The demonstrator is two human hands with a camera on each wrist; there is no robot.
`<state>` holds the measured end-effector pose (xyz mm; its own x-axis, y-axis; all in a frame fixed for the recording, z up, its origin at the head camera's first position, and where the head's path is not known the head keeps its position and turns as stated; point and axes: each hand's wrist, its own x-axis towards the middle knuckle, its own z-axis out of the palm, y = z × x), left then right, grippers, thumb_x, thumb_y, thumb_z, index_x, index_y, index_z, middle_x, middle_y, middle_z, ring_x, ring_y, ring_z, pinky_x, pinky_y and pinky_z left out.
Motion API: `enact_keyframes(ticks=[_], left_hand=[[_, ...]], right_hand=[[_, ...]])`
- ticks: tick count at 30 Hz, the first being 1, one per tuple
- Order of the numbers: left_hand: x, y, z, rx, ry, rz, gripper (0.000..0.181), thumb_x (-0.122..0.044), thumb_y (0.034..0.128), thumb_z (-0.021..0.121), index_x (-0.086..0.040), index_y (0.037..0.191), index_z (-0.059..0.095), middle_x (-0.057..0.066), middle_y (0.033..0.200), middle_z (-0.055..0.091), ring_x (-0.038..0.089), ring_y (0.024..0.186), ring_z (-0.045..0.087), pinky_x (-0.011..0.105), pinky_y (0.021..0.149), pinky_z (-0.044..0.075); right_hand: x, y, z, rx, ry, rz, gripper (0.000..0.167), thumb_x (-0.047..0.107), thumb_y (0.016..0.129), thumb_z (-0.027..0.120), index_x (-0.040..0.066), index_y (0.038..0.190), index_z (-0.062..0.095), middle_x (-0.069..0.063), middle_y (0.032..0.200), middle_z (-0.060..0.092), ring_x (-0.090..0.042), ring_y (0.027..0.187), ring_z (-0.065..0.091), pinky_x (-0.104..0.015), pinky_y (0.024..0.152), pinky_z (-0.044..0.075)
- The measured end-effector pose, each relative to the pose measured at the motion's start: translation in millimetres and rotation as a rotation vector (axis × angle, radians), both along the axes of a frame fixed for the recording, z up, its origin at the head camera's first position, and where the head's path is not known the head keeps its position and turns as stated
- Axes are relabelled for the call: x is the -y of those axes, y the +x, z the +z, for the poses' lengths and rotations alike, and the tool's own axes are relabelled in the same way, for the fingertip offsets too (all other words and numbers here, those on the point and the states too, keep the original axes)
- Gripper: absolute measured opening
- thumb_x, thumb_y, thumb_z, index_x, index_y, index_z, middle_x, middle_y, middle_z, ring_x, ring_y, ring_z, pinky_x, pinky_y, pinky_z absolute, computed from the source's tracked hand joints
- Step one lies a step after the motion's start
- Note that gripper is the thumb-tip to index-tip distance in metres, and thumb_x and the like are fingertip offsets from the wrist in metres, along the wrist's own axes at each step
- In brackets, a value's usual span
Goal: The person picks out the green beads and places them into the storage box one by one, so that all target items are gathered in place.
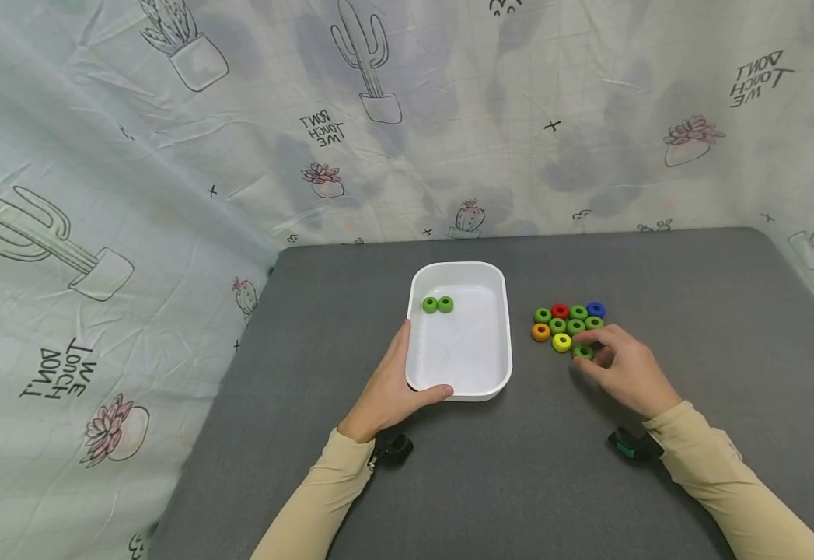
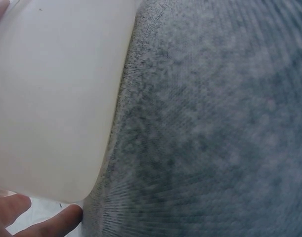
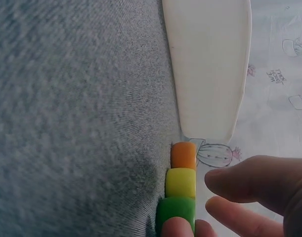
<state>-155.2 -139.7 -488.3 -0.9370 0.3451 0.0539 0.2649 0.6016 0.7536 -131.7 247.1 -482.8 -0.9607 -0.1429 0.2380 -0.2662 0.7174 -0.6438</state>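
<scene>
My left hand (image 1: pixel 393 393) holds a white rectangular tray (image 1: pixel 459 381) at its near left corner, thumb at the near rim and fingers along the left side. Two green beads (image 1: pixel 445 304) lie inside the tray. To its right is a cluster of ring-shaped beads: several green, plus a red bead (image 1: pixel 560 311), a blue bead (image 1: pixel 595 309), an orange bead (image 1: pixel 540 333) and a yellow bead (image 1: pixel 561 343). My right hand (image 1: pixel 627 369) is over the nearest green bead (image 1: pixel 583 353), thumb and forefinger apart around it; in the right wrist view both tips look clear of the beads.
The beads and tray stand on a grey cloth-covered table (image 1: pixel 323 334). A pale curtain (image 1: pixel 253 132) printed with cacti hangs behind the table and along its left side. Dark wrist cameras (image 1: pixel 397 449) sit below both wrists, close to the cloth.
</scene>
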Motion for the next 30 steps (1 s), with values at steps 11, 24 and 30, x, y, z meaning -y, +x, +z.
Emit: enact_keyframes(ticks=[11,24,30], left_hand=[[0.8,-0.5,-0.6,-0.027,0.009,-0.011,0.13,-0.067,0.0786,0.082,-0.025,0.169,-0.002,-0.003,0.176,0.009,0.017,0.156,0.027,0.054,0.117,0.038],[1.2,-0.3,-0.7,0.005,0.007,-0.003,0.132,-0.074,0.0769,0.078,-0.028,0.169,-0.005,-0.015,0.174,0.003,0.011,0.157,0.021,0.053,0.12,0.035],[1.1,-1.1,-1.2,-0.003,0.02,-0.008,0.132,-0.074,0.077,0.079,-0.028,0.169,-0.004,-0.011,0.176,0.005,0.011,0.157,0.022,0.053,0.119,0.036]], right_hand=[[-0.5,1.6,-0.9,0.027,0.018,0.047,0.03,0.004,0.088,0.079,0.008,0.117,0.073,-0.011,0.109,0.065,0.0,0.074,0.056,-0.026,0.057,0.042],[-0.9,4.9,-1.1,0.061,0.07,0.084,0.036,0.0,0.088,0.077,0.009,0.122,0.07,-0.012,0.115,0.064,-0.006,0.077,0.06,-0.028,0.06,0.045],[-0.3,4.5,-2.3,0.02,0.075,0.083,0.038,-0.004,0.087,0.076,0.007,0.122,0.07,-0.012,0.113,0.065,-0.006,0.077,0.06,-0.028,0.061,0.046]])
